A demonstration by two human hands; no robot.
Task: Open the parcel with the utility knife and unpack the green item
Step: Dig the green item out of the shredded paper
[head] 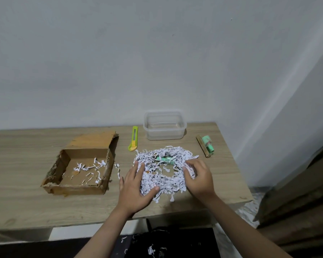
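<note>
Pale wood tabletop (26, 151) holds the opened brown cardboard parcel (78, 170) at nine o'clock, while left hand (136, 185) and right hand (199, 175), fingers spread flat, part white shredded paper (162, 181) around the mint-green wrapped item (165, 159), which next wants pinching free.

One opened cardboard box (80, 168), one utility knife (133, 138), one clear plastic container (164, 125), two green items (209, 145), one shredded-paper heap (164, 179), two hands (136, 185).
</note>
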